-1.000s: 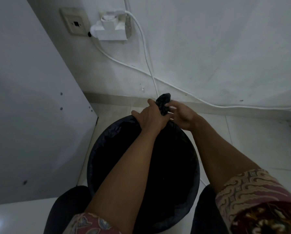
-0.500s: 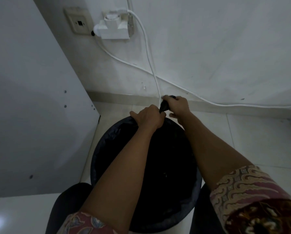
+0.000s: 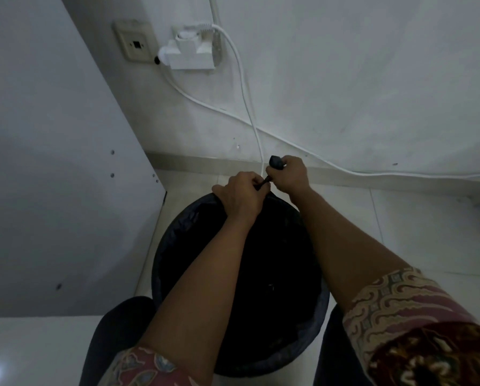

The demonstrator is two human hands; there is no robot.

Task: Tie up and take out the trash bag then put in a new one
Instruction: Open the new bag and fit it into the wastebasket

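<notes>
A round black trash bin lined with a black trash bag (image 3: 177, 246) stands on the pale tiled floor below me. At the bin's far rim, my left hand (image 3: 240, 196) grips a gathered bunch of the bag's edge. My right hand (image 3: 290, 175) holds the twisted end of that bunch (image 3: 275, 161), which sticks up out of my fist. A short taut strand of black plastic runs between the two hands. The inside of the bag is dark and I cannot see its contents.
A white cabinet panel (image 3: 52, 176) stands close on the left of the bin. On the wall behind, a white adapter (image 3: 193, 54) sits in a socket, and its white cables (image 3: 250, 112) hang down and run right along the skirting. My knees flank the bin.
My right hand went from loosely touching the bunched bag top to gripping its end and pulling it away from my left hand, twisting the plastic thin. The view shifted slightly.
</notes>
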